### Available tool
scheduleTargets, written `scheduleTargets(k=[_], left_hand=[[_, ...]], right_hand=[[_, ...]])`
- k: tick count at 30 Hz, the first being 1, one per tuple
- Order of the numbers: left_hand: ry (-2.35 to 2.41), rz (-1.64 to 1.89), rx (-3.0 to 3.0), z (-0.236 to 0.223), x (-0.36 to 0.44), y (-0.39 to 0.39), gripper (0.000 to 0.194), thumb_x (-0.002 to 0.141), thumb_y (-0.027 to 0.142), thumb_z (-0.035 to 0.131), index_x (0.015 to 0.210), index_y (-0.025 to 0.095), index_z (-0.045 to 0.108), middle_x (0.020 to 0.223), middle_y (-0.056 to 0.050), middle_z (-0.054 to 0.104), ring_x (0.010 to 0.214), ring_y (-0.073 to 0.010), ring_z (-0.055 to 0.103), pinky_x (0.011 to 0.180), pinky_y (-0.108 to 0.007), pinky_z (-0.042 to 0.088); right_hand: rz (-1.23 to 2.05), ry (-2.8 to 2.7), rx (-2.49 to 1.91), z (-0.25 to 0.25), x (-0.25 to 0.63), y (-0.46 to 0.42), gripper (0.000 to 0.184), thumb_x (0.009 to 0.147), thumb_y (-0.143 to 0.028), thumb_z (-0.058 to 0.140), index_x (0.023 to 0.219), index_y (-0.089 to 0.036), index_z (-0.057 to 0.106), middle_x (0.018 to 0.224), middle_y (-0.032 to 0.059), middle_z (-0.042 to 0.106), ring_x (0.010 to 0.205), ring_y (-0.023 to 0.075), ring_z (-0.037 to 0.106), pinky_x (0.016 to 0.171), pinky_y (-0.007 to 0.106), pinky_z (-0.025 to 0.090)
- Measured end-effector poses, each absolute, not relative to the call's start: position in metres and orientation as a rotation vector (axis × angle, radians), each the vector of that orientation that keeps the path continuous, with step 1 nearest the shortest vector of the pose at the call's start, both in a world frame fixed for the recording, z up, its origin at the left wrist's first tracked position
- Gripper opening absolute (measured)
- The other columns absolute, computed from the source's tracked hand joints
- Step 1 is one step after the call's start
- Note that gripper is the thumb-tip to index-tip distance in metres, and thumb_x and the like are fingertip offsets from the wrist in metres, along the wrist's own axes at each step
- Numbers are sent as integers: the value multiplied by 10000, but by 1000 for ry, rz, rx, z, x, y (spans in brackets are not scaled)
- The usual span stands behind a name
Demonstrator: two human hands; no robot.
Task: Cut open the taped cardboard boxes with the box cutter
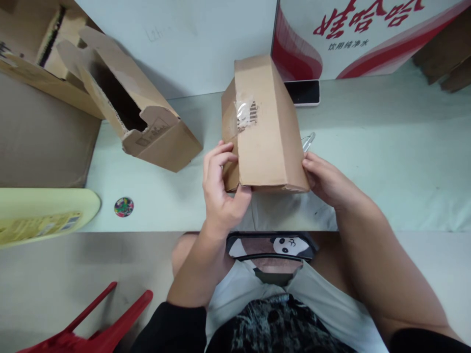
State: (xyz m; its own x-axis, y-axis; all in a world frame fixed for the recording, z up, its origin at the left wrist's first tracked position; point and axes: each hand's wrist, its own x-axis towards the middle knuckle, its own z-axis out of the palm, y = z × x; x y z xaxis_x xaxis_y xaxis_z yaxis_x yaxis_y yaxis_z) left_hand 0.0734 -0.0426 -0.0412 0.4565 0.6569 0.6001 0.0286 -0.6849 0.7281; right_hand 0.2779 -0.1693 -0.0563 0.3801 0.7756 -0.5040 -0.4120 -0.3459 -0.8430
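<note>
A brown cardboard box [262, 132] sits in front of me at the table's near side, with a strip of clear tape and a dark printed mark on its left part. My left hand [222, 189] grips its near left corner, thumb on the near edge and fingers curled against the left side. At the near right corner, my right hand [326, 179] holds the box with its fingertips on the right side. Just beyond those fingertips lies a small shiny item [309, 141], partly hidden and too small to name.
An open cardboard box [158, 132] stands tilted to the left. Larger cartons [44, 132] and a pale yellow container [47, 215] are farther left, near a round colourful disc [124, 207]. Behind stand a phone-like device [303, 92] and a red-and-white carton [353, 44].
</note>
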Motion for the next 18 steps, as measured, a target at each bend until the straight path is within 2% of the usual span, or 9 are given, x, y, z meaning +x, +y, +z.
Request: scheduleTargets(k=[4, 8, 11, 14, 18], left_hand=[[561, 1233, 2039, -43, 73, -42, 407, 954, 607, 601, 1202, 284, 598, 1287, -93, 630, 1305, -307, 612, 1211, -585, 456], [570, 1190, 2035, -44, 71, -42, 411, 952, 607, 603, 1199, 279, 583, 1303, -104, 627, 1305, -320, 608, 1171, -589, 484], [582, 1174, 2033, -44, 70, -41, 424, 939, 620, 609, 1184, 274, 581, 1300, -105, 634, 1295, -323, 614, 1148, -580, 500], [592, 1170, 2012, -43, 70, -41, 388, 946, 592, 595, 1176, 280, 583, 1271, -94, 645, 1261, -313, 630, 1127, -556, 515], [673, 1146, 1974, -40, 70, -43, 280, 956, 479, 561, 1148, 277, 593, 1194, -78, 656, 1162, -284, 656, 1027, -490, 559]], right_hand=[[1246, -365, -1452, -61, 278, -170, 524, 699, -655, 822, 955, -250, 611, 878, 3, 621, 793, 168, 554, 635, 282, 423], [1255, -389, -1400, -60, 277, -171, 513, 766, -642, 775, 1081, -266, 623, 1118, 35, 718, 1056, 243, 665, 826, 346, 554], [1255, -414, -1373, -56, 275, -171, 544, 779, -664, 760, 1125, -265, 629, 1236, 52, 732, 1205, 285, 676, 957, 405, 592], [1270, -458, -1360, -52, 275, -172, 603, 766, -696, 776, 1174, -272, 647, 1291, 59, 733, 1293, 311, 662, 1047, 447, 594], [1288, -514, -1362, -49, 277, -174, 645, 798, -713, 764, 1260, -282, 634, 1356, 62, 711, 1349, 299, 641, 1174, 456, 533]])
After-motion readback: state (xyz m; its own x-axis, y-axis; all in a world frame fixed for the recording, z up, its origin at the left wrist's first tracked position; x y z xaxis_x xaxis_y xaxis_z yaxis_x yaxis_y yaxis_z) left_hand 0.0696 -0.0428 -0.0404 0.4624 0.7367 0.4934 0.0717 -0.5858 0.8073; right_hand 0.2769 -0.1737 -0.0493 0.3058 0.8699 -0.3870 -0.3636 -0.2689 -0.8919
